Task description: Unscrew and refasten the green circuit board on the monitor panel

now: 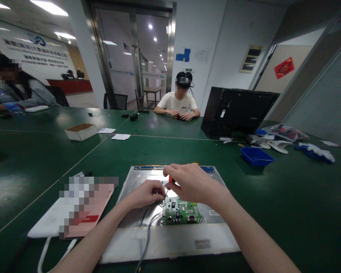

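A flat metal panel (184,235) lies on the green table in front of me, with a green circuit board (182,212) on it. My right hand (191,184) is closed around an orange-handled screwdriver (171,181), whose thin shaft points down at the board's upper left corner. Beside that tip, my left hand (150,192) is pinched together at the board's left edge; what its fingertips hold is too small to name. Grey cables (148,237) run from near the board's left side over the panel's front edge.
Left of the panel lie a white device (47,220) and a pink one (88,218) with white cables. Farther off are an open box (81,132), a blue tray (256,156), a black monitor (238,110) and gloves (315,151). Two people sit at the table.
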Motion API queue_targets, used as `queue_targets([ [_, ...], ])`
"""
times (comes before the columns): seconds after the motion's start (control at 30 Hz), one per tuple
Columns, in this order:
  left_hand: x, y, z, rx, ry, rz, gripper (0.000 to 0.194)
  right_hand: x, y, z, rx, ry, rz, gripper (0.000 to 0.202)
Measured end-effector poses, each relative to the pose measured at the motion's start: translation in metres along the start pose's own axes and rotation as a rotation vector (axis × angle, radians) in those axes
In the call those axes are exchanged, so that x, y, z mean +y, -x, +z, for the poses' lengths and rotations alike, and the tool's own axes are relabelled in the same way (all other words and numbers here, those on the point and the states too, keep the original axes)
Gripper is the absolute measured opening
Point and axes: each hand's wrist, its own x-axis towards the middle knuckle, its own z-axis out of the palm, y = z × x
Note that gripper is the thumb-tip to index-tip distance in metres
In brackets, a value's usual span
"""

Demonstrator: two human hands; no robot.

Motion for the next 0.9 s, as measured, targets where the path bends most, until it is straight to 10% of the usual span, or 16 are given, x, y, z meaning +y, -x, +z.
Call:
queue_targets([
  [0.9,-0.0007,0.0003,0.0006,-0.001,-0.025,0.003,0.016,0.0015,0.0005,0.0011,0.005,0.005,-0.010,0.013],
])
